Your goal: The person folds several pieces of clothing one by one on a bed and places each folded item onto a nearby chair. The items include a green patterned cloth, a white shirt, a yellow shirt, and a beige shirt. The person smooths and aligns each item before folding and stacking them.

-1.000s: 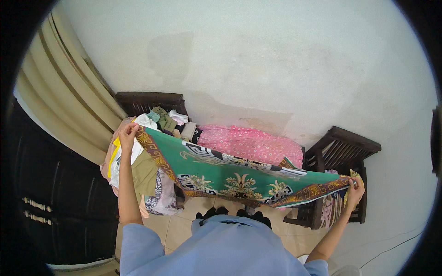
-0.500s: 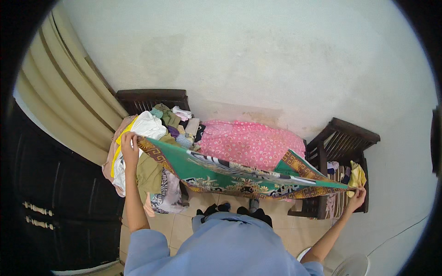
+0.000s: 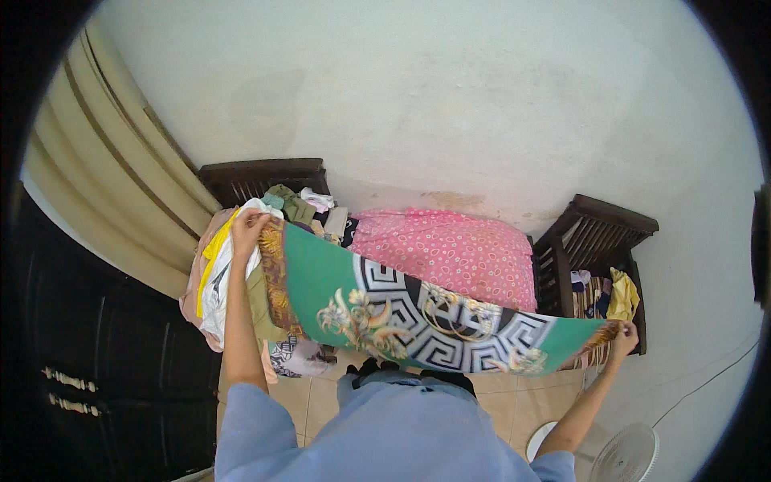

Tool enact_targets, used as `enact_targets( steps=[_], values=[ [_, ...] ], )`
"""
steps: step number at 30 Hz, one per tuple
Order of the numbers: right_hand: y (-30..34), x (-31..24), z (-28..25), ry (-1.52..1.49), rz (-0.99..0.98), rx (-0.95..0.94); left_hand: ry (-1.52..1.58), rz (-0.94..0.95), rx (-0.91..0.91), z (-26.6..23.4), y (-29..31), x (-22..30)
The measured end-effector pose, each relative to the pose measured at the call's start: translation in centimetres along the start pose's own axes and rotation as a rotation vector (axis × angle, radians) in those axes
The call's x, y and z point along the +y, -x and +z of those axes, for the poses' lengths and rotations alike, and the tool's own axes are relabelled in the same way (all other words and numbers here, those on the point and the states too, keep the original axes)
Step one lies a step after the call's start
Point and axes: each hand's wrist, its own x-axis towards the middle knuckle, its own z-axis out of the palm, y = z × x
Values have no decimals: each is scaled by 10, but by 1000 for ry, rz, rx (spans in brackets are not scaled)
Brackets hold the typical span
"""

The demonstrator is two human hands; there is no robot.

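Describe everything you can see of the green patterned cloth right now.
The green patterned cloth looks like thin, soft fabric, printed with a black-and-white Greek-key design, pale leafy scrolls and a brown-and-gold border at its ends. The left hand grips its left end and the right hand its right end; it hangs spread wide between them, lower on the right. It hides part of the pink printed fabric; whether it is doubled over cannot be told.

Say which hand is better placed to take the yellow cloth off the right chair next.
Probably the right hand: it is nearer the yellow cloth, though gripping the green cloth. The left hand grips its opposite end.
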Motion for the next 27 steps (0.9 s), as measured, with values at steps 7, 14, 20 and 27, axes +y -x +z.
enact_targets(
  steps=[7, 14, 20, 27],
  values=[
    [123, -128, 40, -787, 299, -663, 299, -234, -256, 95, 70, 96],
    [218, -269, 77, -1041, 295, -1137, 626, -309, -568, 148, 150, 227],
    [221, -304, 81, -1175, 258, -1129, 396, 170, -456, 150, 176, 252],
    [238, -292, 107, -761, -147, -950, 391, 225, -446, 152, 195, 257]
  ],
)
